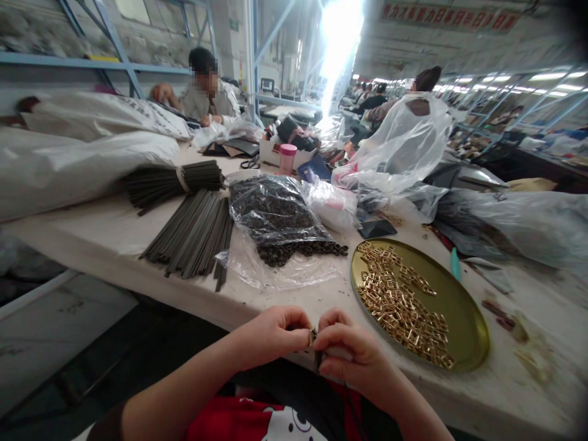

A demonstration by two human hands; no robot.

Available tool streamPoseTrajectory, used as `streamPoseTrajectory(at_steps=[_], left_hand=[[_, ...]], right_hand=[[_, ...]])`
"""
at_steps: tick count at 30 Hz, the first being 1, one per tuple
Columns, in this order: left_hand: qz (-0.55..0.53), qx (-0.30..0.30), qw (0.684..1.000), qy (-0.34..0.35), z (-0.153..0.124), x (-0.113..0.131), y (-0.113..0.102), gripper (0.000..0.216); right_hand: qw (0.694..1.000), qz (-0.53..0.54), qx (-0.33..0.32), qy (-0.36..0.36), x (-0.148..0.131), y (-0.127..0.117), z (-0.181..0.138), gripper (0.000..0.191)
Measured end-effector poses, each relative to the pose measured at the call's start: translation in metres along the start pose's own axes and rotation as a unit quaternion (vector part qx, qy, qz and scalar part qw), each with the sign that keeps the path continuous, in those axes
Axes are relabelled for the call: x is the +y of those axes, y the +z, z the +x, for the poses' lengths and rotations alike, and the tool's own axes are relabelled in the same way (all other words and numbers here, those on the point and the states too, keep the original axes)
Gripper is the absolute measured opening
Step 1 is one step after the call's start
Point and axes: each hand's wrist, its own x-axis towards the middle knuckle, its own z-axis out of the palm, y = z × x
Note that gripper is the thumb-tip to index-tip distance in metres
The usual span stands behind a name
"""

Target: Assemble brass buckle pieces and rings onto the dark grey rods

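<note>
Close to the table's front edge, my left hand pinches a small gold buckle between thumb and fingers. Against it, my right hand is closed on a dark strap, whose end hangs below the fingers. The fingers hide how far the strap runs through the buckle. To the right of my hands, a round gold tray bears many loose gold buckles. Beyond my hands lies a clear plastic bag of small dark rings. Left of it, dark strips are spread in a loose pile.
A tied bundle of dark strips rests beside white sacks at the left. Behind the bag stand a pink-lidded jar and black scissors. Plastic bags heap up at the right. A person sits across the table.
</note>
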Motion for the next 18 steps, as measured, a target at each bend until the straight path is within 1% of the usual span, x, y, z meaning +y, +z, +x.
streamPoseTrajectory(at_steps=[3,7,10,14,16,18], left_hand=[[-0.012,-0.012,1.000,-0.011,0.002,0.002,0.000,0.012],[-0.013,-0.012,1.000,-0.025,0.005,0.003,0.000,0.013],[-0.036,-0.023,0.998,-0.045,0.008,0.002,0.000,0.014],[-0.073,-0.036,0.992,-0.094,0.013,-0.001,0.000,0.014],[-0.080,-0.040,0.991,-0.096,0.016,-0.002,0.001,0.013],[-0.071,-0.035,0.994,-0.078,0.018,-0.003,0.001,0.011]], right_hand=[[1.000,-0.027,0.004,-0.012,-0.001,0.000,0.001,0.008],[0.999,-0.047,-0.002,-0.025,-0.001,-0.003,0.002,0.007],[0.999,-0.036,-0.011,-0.016,-0.002,-0.005,0.002,0.010],[1.000,-0.010,-0.012,0.000,0.000,-0.008,0.004,0.008],[1.000,0.006,-0.003,0.003,0.004,-0.008,0.005,0.006],[1.000,0.027,0.008,0.012,0.008,-0.007,0.007,0.005]])
